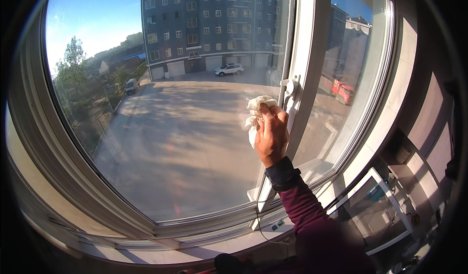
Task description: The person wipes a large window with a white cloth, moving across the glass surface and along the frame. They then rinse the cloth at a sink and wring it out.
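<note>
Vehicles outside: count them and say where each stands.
3: a white car before the building, a white van at left, a red truck at right. Others may be hidden.

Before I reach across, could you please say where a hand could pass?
Left of the crumpled white cloth, the wide transparent glass pane is free up to the pale frame. It is crowded at the white window handle, beside the bare right hand holding the cloth.

The right arm [312, 215], sleeved, reaches up and leftward from the lower edge. Its covered wrist [282, 172] looks nearly straight. The bare right hand [272, 136] points upward, its back toward the viewer, fingers [266, 115] bent inward in a bunched grip.
</note>
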